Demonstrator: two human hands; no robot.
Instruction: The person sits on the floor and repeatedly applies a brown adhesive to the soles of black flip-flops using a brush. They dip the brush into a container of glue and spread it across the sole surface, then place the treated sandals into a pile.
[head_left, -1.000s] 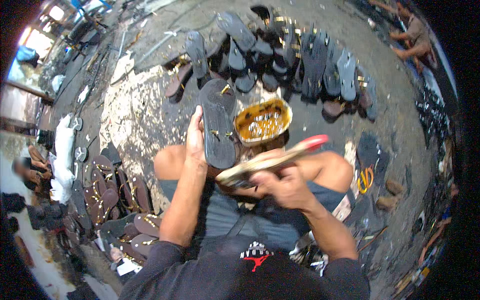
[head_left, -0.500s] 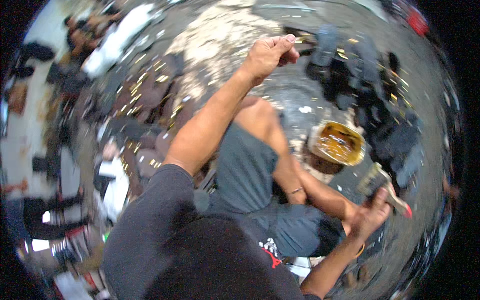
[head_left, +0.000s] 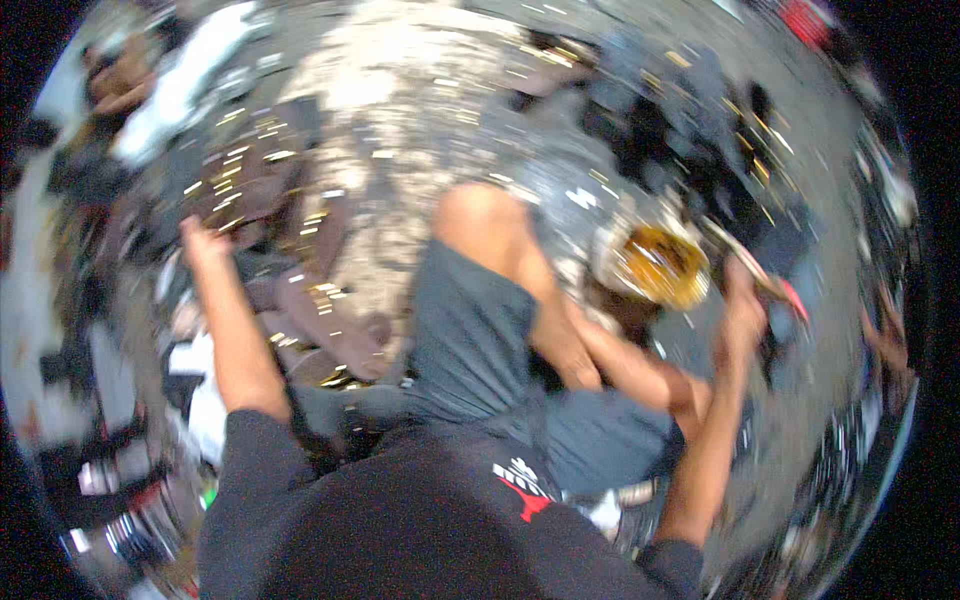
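Motion blurs the whole view. At the right, my right hand [head_left: 742,312] is closed around a brush [head_left: 786,294] with a pale handle and a red end. The brush's bristles are smeared, close to the right rim of a pale tub [head_left: 608,262] with shiny amber-brown liquid in it. My left arm stretches out to the left, where my left hand [head_left: 206,246] is over or beside a heap of brown sole-shaped pieces [head_left: 318,325] with gold glints. Its fingers are too smeared to read.
Dark pieces [head_left: 650,120] with gold glints lie beyond the tub on the grey floor [head_left: 820,390]. A pale worn patch [head_left: 390,100] lies ahead of my bent knee [head_left: 482,215]. A white bundle [head_left: 190,85] and a person [head_left: 120,85] are at the far left.
My left hand has swung from the upper middle to the far left, by the brown pieces. My right hand has moved forward with the brush, nearer the tub.
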